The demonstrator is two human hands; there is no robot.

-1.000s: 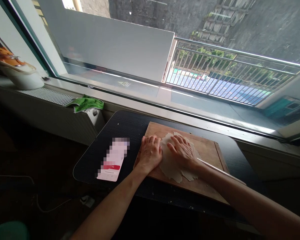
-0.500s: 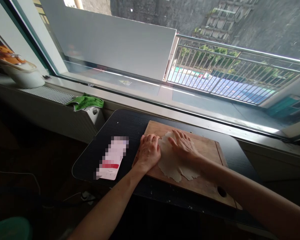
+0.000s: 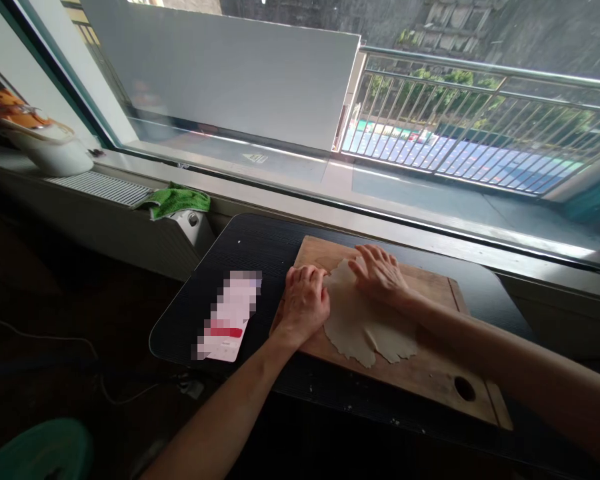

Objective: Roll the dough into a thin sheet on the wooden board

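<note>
A thin, pale sheet of rolled dough lies on a wooden cutting board; its near edge is ragged and has a small split. At the board's left side is my left hand, fingers curled and close together beside the dough's left edge. What those fingers hold, if anything, is hidden under the hand. My right hand rests over the far edge of the dough, palm down with the fingers stretched out and apart. The right forearm crosses above the board's right part.
The board sits on a dark table with rounded corners. A phone, partly blurred out, lies left of the board. Behind is a window sill, with a green cloth on a radiator and a white bucket farther left. A green stool-like shape stands below left.
My right hand has slid slightly toward the far edge of the dough, showing more of the sheet. The left hand stays at the board's left side. The whole view has shifted a little.
</note>
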